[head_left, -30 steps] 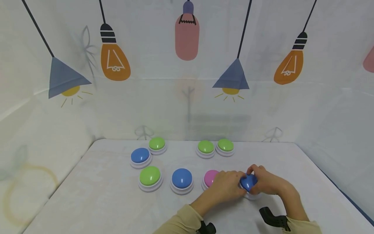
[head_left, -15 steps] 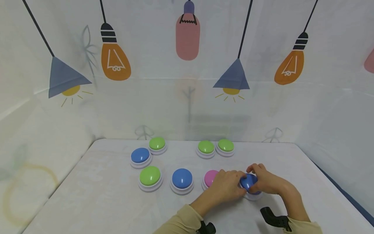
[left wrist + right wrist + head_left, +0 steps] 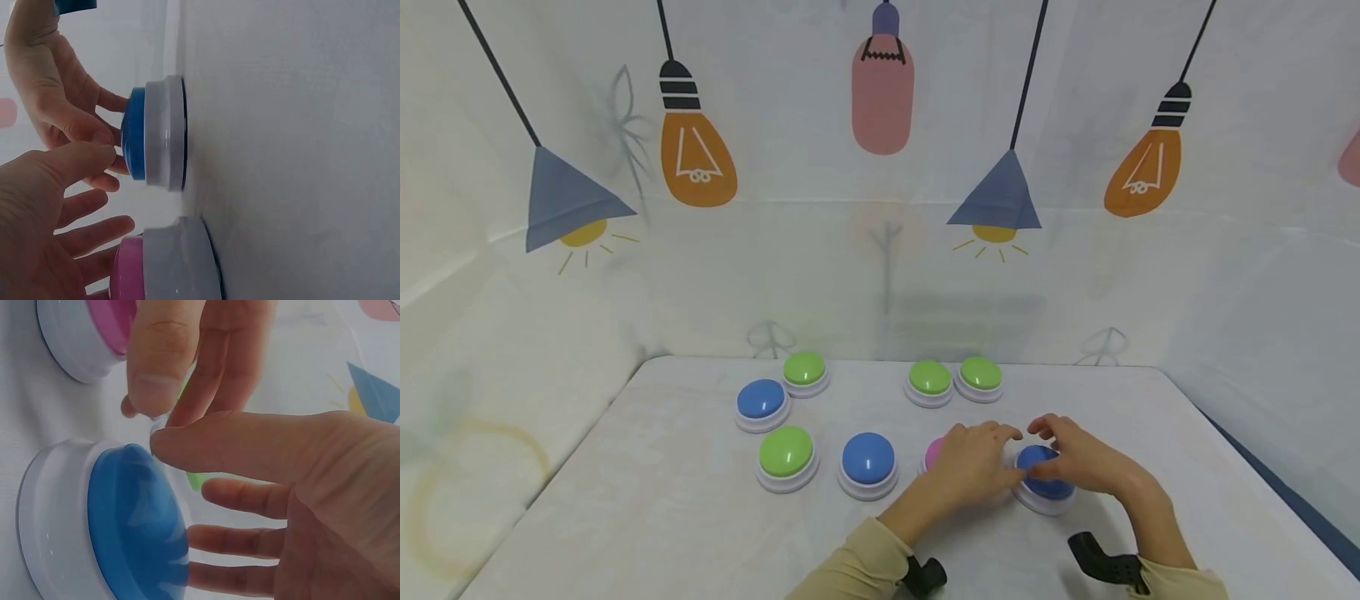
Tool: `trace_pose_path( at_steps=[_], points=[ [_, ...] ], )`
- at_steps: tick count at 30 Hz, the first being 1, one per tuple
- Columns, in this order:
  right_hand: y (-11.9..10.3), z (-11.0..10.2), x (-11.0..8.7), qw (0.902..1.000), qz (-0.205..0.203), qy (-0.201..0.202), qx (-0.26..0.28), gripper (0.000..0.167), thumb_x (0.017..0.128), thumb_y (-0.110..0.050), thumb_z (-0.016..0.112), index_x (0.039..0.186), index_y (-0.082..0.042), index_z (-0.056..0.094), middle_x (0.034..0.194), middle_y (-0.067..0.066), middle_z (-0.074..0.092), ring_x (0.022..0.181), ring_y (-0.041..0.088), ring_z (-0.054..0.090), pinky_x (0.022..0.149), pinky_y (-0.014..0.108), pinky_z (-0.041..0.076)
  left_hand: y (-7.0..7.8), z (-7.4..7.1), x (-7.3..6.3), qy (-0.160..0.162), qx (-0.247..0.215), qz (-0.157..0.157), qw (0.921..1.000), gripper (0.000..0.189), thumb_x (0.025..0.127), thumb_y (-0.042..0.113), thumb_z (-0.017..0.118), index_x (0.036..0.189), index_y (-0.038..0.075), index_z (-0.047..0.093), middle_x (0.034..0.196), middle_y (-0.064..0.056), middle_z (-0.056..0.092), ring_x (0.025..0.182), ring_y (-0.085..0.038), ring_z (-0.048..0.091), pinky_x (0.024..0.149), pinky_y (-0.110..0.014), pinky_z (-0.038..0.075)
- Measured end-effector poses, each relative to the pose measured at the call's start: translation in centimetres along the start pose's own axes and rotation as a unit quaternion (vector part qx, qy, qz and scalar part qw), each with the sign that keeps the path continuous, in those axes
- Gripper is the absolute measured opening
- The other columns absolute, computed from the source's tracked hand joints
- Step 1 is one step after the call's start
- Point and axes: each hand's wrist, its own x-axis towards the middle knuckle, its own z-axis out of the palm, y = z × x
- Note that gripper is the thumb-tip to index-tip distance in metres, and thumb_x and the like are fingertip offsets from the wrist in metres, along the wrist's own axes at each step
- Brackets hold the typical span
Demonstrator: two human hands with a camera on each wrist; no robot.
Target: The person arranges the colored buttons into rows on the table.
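Observation:
A blue dome button in a round white base (image 3: 1051,490) stands on the white table at the right of the front row. My right hand (image 3: 1086,458) is over its far right side with loosely bent, spread fingers; in the right wrist view its fingertips are right at the blue dome (image 3: 134,512) and its thumb extends above it. My left hand (image 3: 973,467) is just left of that button, thumb and fingers apart. It partly covers a pink button (image 3: 933,454). In the left wrist view, the left fingers lie close by the pink dome (image 3: 128,269).
To the left in the front row are another blue button (image 3: 867,458) and a green button (image 3: 786,451). Farther back stand a blue button (image 3: 760,398) and several green ones, including one near the rear edge (image 3: 979,373). A lamp-printed white curtain (image 3: 820,250) hangs behind.
Both hands have loosened from the right-hand blue button. The left hand has moved left, off the button and over the pink one; the right fingers have lifted and spread slightly.

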Motion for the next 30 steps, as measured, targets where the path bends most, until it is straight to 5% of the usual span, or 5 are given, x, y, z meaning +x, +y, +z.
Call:
trace_pose_path(
  at_steps=[13, 21, 30],
  points=[
    [-0.4, 0.7, 0.9, 0.9961, -0.049, 0.073, -0.006, 0.060, 0.089, -0.026, 0.073, 0.134, 0.004, 0.047, 0.130, 0.027, 0.053, 0.118, 0.047, 0.052, 0.091, 0.058, 0.050, -2.5, -1.3, 0.0, -0.003, -0.026, -0.045, 0.9986, 0.051, 0.090, 0.050, 0.067, 0.135, 0.027, 0.058, 0.130, 0.009, 0.063, 0.118, -0.011, 0.059, 0.099, -0.034, 0.047],
    [-0.4, 1.3, 2.0, 0.9841, -0.075, 0.159, -0.023, 0.057, 0.091, -0.022, 0.071, 0.137, 0.000, 0.047, 0.136, 0.023, 0.051, 0.121, 0.044, 0.052, 0.093, 0.061, 0.047, -4.3, -2.1, 0.4, 0.013, -0.037, -0.048, 0.9981, 0.055, 0.088, 0.050, 0.067, 0.135, 0.023, 0.059, 0.132, 0.006, 0.063, 0.121, -0.013, 0.058, 0.098, -0.034, 0.049],
    [-1.4, 3.2, 4.2, 0.9741, -0.095, 0.204, -0.018, 0.053, 0.091, -0.016, 0.070, 0.137, 0.000, 0.049, 0.134, 0.022, 0.054, 0.118, 0.041, 0.055, 0.093, 0.059, 0.048, -5.7, -2.8, 0.6, 0.011, -0.043, -0.062, 0.9971, 0.061, 0.085, 0.051, 0.070, 0.136, 0.019, 0.058, 0.134, -0.001, 0.059, 0.118, -0.020, 0.059, 0.093, -0.039, 0.052]
  ],
)
